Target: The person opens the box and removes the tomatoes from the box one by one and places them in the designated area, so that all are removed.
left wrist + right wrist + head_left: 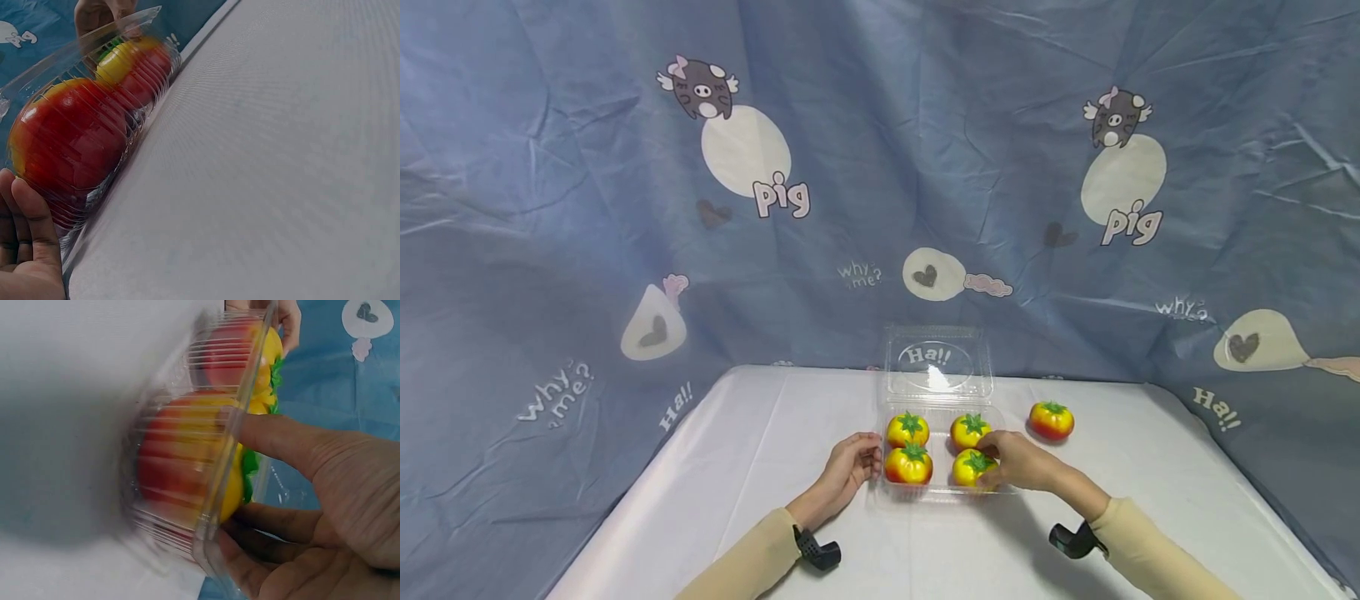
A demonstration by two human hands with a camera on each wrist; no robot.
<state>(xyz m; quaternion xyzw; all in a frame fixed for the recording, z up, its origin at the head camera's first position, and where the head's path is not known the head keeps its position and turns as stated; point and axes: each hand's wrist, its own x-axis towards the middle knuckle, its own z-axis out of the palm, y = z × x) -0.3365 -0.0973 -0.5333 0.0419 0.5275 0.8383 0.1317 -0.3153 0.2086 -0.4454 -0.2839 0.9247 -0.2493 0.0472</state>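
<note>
Clear box: from where I'm standing, it's sitting at lower centre of the frame (940, 490), two tomatoes on its left side, two on its right.
Lid: standing open behind the box (938, 367), leaning up toward the patterned curtain (865, 125).
Left-side tomatoes: upper left tomato (906, 432) and lower left tomato (908, 468) are resting inside the box, no fingers on them that I'm seeing.
Upper right tomato: also sitting inside (967, 432), just beyond the right hand's fingers.
Lower right tomato: sitting inside the box at its near right corner (966, 470), with the right hand on it.
Right hand: coming in over the box's right wall (1021, 461), grasping the lower right tomato between thumb and bent fingers; can't tell if it's setting, lifting or just adjusting.
Left hand: resting against the box's left wall (852, 467), fingers relaxed, gripping nothing, seemingly steadying the box.
Loose tomato: lying on the white table (790, 467), right of the box (1051, 422), nobody touching it.
Done, judging by layout: four tomatoes are sitting in the box, the last one apparently needing release.
Left: one tomato is lying outside; lid isn't covering anything.
</note>
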